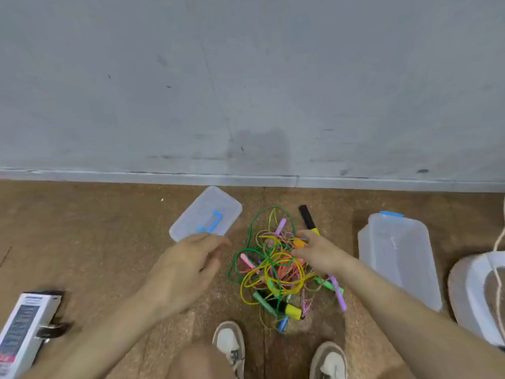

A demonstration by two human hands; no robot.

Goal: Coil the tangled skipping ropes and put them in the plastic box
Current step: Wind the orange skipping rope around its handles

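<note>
Head view: the right grip point(318, 254) reaches into the ropes point(273, 272), a loose tangle of green, yellow, pink and purple cords with coloured handles lying on the floor point(95, 242). Its thumb and forefinger seem to pinch an orange handle point(299, 244) at the far side of the pile, though the blur leaves that unsure. The rest of the tangle spreads from under this grip to its left and back toward the person. Just beyond the fingertips a black handle point(306, 218) with a yellow end points off toward the wall point(246, 77). A purple handle point(338, 292) sticks out from under the right forearm.

The left grip point(185, 266) hovers left of the tangle, apart from the cords, its fingers loosely curled and holding nothing. Just beyond its fingertips the lid point(207, 212) lies flat, blue handle up.

To the right of the right grip, well apart from it, the clear box point(399, 269) sits on the floor with its open top up and a blue clasp at its far end. The ropes lie on the floor, apart from the box.

Nearer the person than both grips are two shoes point(229, 343). A white device point(21, 329) lies behind and left of the left grip
</note>
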